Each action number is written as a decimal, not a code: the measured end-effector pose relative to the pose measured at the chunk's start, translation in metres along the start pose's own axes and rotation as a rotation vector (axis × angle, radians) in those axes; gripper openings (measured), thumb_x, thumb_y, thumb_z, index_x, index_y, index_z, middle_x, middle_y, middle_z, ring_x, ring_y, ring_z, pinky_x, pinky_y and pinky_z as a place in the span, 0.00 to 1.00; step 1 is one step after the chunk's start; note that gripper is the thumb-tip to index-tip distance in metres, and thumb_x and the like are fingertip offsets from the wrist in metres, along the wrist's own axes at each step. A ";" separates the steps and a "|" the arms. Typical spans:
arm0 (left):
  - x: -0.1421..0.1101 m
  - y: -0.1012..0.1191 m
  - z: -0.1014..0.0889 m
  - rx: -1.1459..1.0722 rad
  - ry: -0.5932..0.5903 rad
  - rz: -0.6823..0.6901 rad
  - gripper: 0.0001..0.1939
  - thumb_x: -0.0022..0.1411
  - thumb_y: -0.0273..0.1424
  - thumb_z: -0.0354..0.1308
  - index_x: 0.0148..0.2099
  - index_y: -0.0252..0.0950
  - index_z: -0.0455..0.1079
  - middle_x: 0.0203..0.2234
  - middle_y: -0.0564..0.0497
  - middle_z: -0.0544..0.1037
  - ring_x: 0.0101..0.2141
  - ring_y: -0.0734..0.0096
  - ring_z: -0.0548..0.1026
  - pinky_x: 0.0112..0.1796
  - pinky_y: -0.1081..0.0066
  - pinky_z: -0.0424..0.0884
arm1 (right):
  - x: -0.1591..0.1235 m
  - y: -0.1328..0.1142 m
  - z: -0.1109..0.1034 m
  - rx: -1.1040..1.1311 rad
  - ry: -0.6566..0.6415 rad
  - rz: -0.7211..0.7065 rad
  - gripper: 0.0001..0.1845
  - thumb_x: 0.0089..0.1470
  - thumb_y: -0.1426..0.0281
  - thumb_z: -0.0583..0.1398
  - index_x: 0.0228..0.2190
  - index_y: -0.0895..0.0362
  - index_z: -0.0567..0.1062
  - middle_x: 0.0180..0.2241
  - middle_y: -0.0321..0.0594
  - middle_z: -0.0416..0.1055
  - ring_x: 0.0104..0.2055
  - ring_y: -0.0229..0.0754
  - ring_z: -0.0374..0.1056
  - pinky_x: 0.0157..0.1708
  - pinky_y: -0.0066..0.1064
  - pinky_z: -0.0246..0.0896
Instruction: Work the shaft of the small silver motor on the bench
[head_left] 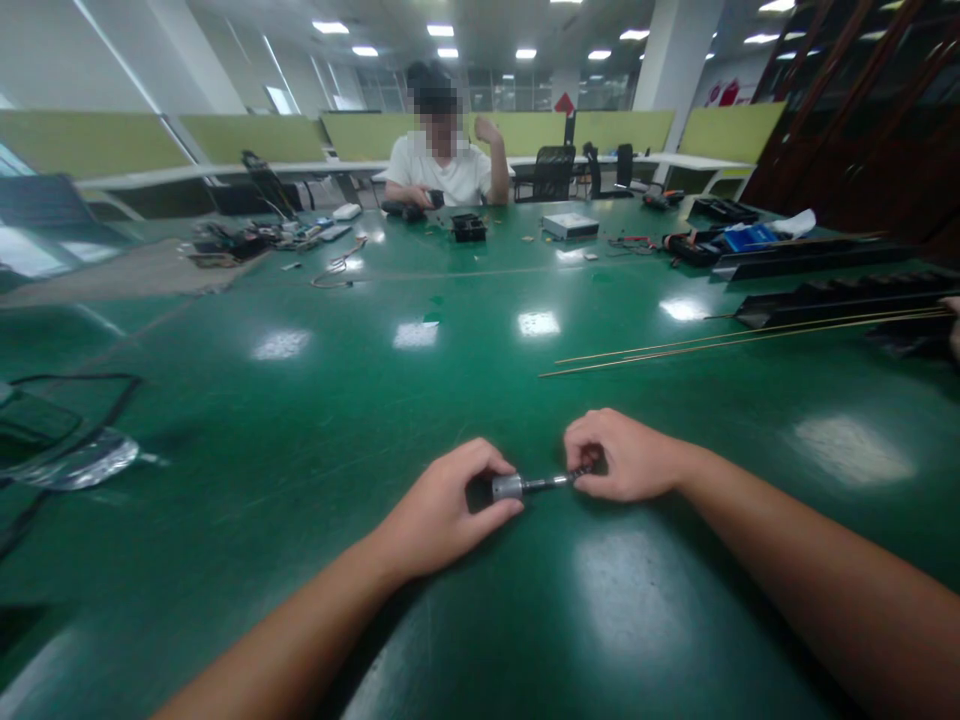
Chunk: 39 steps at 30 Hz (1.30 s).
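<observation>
A grey metal cylinder [508, 487] with a thin shiny shaft [546, 483] lies level just above or on the green tabletop; I cannot tell whether it touches. My left hand [457, 505] is closed around the cylinder, thumb on the near side and fingers on the far side. At the other end, my right hand [619, 458] pinches the shaft, where a dark, twisted-looking part [591, 470] shows between thumb and fingers. Its exact kind is too small to make out.
Long thin rods [675, 347] lie at the right, near dark metal channels [825, 298]. Another person in a white shirt [461, 178] sits across the green table [360, 390]. A grey box [570, 226], black tray [469, 228] and electronic parts [255, 238] stand at the back.
</observation>
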<state>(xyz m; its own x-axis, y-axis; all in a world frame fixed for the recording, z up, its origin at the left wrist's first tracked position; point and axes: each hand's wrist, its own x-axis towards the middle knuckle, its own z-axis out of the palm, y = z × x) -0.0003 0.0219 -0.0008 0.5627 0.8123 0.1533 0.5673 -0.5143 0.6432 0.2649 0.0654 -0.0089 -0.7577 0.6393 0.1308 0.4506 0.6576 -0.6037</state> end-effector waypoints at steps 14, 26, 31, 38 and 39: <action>0.000 -0.002 0.001 0.005 -0.006 -0.001 0.08 0.62 0.33 0.62 0.42 0.36 0.70 0.36 0.50 0.75 0.37 0.66 0.73 0.39 0.68 0.68 | 0.000 0.001 -0.001 0.029 -0.008 0.042 0.03 0.44 0.73 0.65 0.26 0.59 0.76 0.25 0.34 0.71 0.28 0.36 0.66 0.32 0.27 0.59; 0.000 -0.005 0.007 0.002 0.023 0.028 0.10 0.59 0.29 0.65 0.42 0.37 0.69 0.38 0.50 0.74 0.39 0.65 0.72 0.41 0.68 0.67 | 0.016 -0.025 0.038 -0.067 0.219 -0.066 0.04 0.53 0.70 0.65 0.32 0.57 0.80 0.30 0.39 0.76 0.35 0.40 0.68 0.38 0.30 0.60; 0.001 -0.002 0.002 -0.041 0.004 0.036 0.06 0.65 0.32 0.60 0.43 0.37 0.71 0.37 0.50 0.74 0.39 0.67 0.73 0.41 0.68 0.67 | 0.013 -0.024 0.040 -0.050 0.251 -0.014 0.06 0.52 0.70 0.66 0.35 0.57 0.80 0.31 0.38 0.77 0.34 0.39 0.69 0.36 0.29 0.61; 0.003 -0.002 0.001 -0.014 -0.014 0.007 0.08 0.66 0.33 0.58 0.46 0.38 0.72 0.38 0.50 0.76 0.39 0.66 0.74 0.42 0.69 0.68 | 0.011 -0.025 0.037 -0.064 0.247 -0.044 0.05 0.53 0.69 0.65 0.33 0.57 0.79 0.31 0.37 0.77 0.35 0.40 0.69 0.38 0.31 0.60; 0.002 -0.002 0.001 -0.005 -0.020 0.007 0.08 0.65 0.33 0.59 0.46 0.38 0.72 0.38 0.50 0.76 0.39 0.66 0.74 0.42 0.69 0.68 | 0.011 -0.026 0.037 -0.065 0.245 -0.052 0.06 0.52 0.69 0.66 0.33 0.57 0.79 0.31 0.38 0.77 0.36 0.40 0.70 0.39 0.31 0.60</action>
<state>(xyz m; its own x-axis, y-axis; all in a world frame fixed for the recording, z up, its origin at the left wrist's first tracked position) 0.0004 0.0248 -0.0028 0.5785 0.8032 0.1425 0.5605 -0.5183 0.6459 0.2279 0.0410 -0.0208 -0.6474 0.6763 0.3512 0.4494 0.7110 -0.5408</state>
